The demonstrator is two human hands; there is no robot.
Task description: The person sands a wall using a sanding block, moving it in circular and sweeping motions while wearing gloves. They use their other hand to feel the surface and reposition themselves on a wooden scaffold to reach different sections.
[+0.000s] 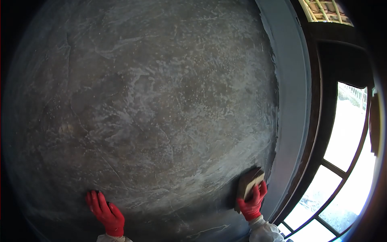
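Observation:
A dark grey plastered wall (161, 101) with pale dusty smears and fine cracks fills most of the view. My right hand (252, 202), in a red glove, grips a brown rectangular sanding block (249, 182) with the fingers over its back. The block lies against the wall's lower right part, close to the lighter border strip. In a matching red glove, my left hand (106, 212) rests at the lower left of the wall, fingers stretched out and holding nothing. Pale sleeves show at both wrists.
A smooth grey strip (296, 101) with a ragged inner edge borders the wall on the right. Beyond it stand a dark wooden frame (315, 101) and bright window panes (347, 125) with dark bars. Roof slats (326, 10) show at the top right.

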